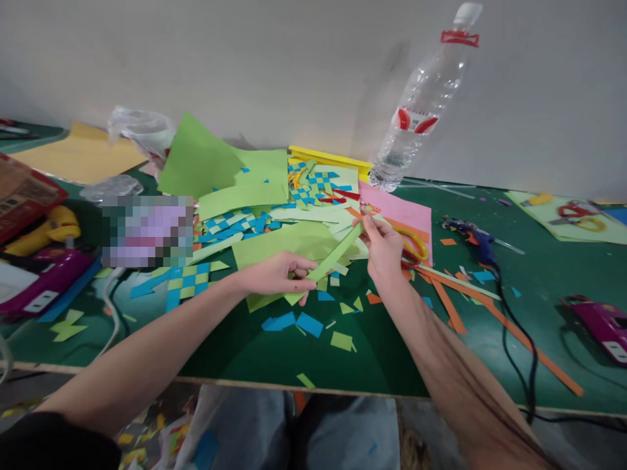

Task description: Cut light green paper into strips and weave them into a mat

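A light green paper strip (pixel 337 252) slants between my two hands above the table. My left hand (pixel 279 273) pinches its lower end between thumb and fingers, while my right hand (pixel 381 245) grips the upper end. Behind and below the strip lies a green paper sheet (pixel 289 245). Scissors with yellow handles (pixel 415 245) rest just beside my right hand, partly hidden by it. Woven blue and green paper (pixel 313 189) lies further back, and a smaller checkered piece (pixel 189 282) is left of my left hand.
A tall plastic bottle (pixel 416 111) stands against the wall. A blue glue gun (pixel 477 241) with a black cord lies at right, near orange strips (pixel 514 326). Purple tools (pixel 600 326) sit at both sides. Paper scraps (pixel 309 324) litter the green table (pixel 372 365).
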`<act>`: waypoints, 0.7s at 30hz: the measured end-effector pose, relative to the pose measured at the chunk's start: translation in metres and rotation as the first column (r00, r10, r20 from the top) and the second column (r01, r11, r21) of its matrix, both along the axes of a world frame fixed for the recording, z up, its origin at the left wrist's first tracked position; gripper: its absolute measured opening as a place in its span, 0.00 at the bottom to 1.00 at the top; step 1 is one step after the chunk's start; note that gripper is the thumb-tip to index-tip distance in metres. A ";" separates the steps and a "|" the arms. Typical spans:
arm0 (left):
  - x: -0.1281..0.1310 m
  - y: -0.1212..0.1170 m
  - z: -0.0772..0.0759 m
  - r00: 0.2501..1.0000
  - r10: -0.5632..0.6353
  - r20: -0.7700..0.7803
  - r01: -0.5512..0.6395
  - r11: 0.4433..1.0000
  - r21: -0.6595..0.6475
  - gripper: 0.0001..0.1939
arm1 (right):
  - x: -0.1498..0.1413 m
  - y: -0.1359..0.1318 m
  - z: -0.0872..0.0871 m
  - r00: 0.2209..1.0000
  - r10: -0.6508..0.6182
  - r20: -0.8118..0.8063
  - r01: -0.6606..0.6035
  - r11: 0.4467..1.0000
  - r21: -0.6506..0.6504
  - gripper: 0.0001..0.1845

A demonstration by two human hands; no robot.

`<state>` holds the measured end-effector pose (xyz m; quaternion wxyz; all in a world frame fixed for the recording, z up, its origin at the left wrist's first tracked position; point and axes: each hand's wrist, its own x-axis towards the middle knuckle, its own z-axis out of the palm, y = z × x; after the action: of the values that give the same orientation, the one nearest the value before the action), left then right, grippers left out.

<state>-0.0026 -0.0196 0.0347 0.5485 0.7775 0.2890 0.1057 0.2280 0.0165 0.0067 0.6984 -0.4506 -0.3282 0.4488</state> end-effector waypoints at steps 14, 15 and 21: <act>0.002 -0.008 0.004 0.987 -0.126 0.103 0.137 0.984 -0.110 0.31 | -0.007 -0.008 -0.003 0.981 0.134 0.142 -0.134 0.991 -0.014 0.14; 0.002 -0.008 0.004 0.986 -0.126 0.108 0.138 0.985 -0.106 0.31 | -0.007 -0.007 -0.004 0.979 0.139 0.147 -0.137 0.990 -0.024 0.14; 0.005 -0.009 0.002 0.978 -0.176 0.115 0.188 0.977 -0.103 0.37 | -0.008 -0.008 -0.003 0.975 0.148 0.168 -0.143 0.989 -0.041 0.15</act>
<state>0.0022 -0.0289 0.0362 0.6137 0.7616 0.1926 0.0793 0.2200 0.0084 0.0035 0.6264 -0.4720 -0.4124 0.4634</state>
